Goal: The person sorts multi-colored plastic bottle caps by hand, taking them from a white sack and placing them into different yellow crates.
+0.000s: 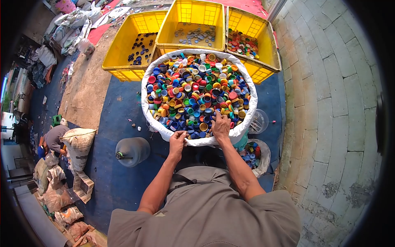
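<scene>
A large white sack (253, 90) with a rolled rim stands in front of me, heaped with plastic bottle caps (197, 90) in many colours. My left hand (177, 144) is at the near rim, its thumb and fingertips closed in a pinch; whatever is between them is too small to make out. Over the near right part of the heap, my right hand (221, 126) touches the caps with its fingers apart. A yellow cap (203, 126) lies just left of the right hand.
Beyond the sack stand a left yellow crate (119, 49) with dark caps, a middle yellow crate (197, 16) with greyish caps and a right yellow crate (267, 41) with reddish caps. A large bottle (135, 152), a smaller sack (264, 158) and a clear container (259, 121) flank me. Another person (55, 138) bends at left.
</scene>
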Action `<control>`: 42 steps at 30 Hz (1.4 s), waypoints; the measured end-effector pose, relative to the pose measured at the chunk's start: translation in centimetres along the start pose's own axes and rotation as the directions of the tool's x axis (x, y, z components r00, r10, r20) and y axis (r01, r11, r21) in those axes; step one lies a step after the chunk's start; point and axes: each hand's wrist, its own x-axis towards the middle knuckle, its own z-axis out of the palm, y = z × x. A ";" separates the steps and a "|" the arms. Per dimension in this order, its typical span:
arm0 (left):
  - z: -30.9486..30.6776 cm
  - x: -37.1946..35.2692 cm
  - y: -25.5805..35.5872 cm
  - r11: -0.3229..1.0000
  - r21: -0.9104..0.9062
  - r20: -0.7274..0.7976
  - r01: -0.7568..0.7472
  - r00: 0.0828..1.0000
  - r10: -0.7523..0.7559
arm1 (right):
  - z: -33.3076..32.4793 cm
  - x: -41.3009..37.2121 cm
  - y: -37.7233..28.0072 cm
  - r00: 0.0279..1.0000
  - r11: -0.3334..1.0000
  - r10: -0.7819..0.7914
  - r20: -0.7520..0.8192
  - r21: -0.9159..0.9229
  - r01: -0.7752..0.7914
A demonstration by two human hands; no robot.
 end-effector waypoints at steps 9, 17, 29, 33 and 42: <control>3.6 3.3 -0.7 0.726 0.505 0.153 -0.467 0.876 0.457 | -2.7 -1.5 1.1 0.940 0.571 0.306 0.153 0.760 -0.310; 6.7 6.1 -0.4 0.205 0.752 0.421 -0.626 0.697 0.581 | -6.3 -7.1 3.3 0.823 -0.472 0.155 0.546 0.773 -0.424; 7.9 7.1 -0.7 0.112 0.736 0.493 -0.668 0.642 0.588 | -6.3 -8.9 3.1 0.752 -0.509 0.255 0.608 0.746 -0.431; 7.6 7.1 -1.0 0.231 0.678 0.409 -0.697 0.620 0.669 | -5.9 -8.1 3.0 0.739 -0.407 0.257 0.623 0.763 -0.502; 4.2 3.5 0.7 0.945 -0.293 0.172 0.145 0.980 -0.097 | -4.8 -4.1 1.4 0.997 0.929 -0.030 0.076 0.370 0.000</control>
